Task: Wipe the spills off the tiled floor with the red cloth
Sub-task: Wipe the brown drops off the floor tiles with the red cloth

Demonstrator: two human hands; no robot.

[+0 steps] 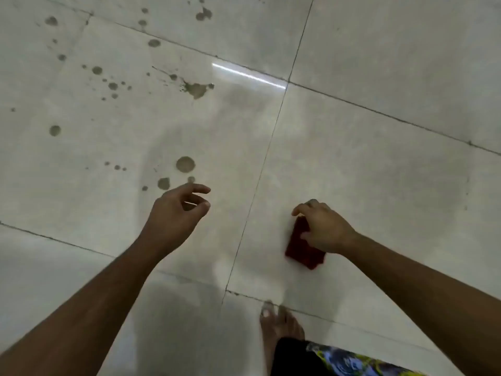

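Note:
A folded red cloth (303,249) hangs under my right hand (322,229), which grips its upper edge above the pale tiled floor (379,172). My left hand (179,210) hovers to the left with fingers loosely curled and apart, holding nothing. Brown spills dot the tiles to the upper left: a round drop (185,164) and a smaller one (163,183) just beyond my left hand, a larger splash (197,89) farther off, and several small spots (111,85) scattered toward the far left.
A bare foot (280,327) stands on the tile at the bottom centre, with patterned shorts (344,360) at the lower edge. Dark grout lines cross the floor. A strip of light (248,76) reflects off the tile ahead.

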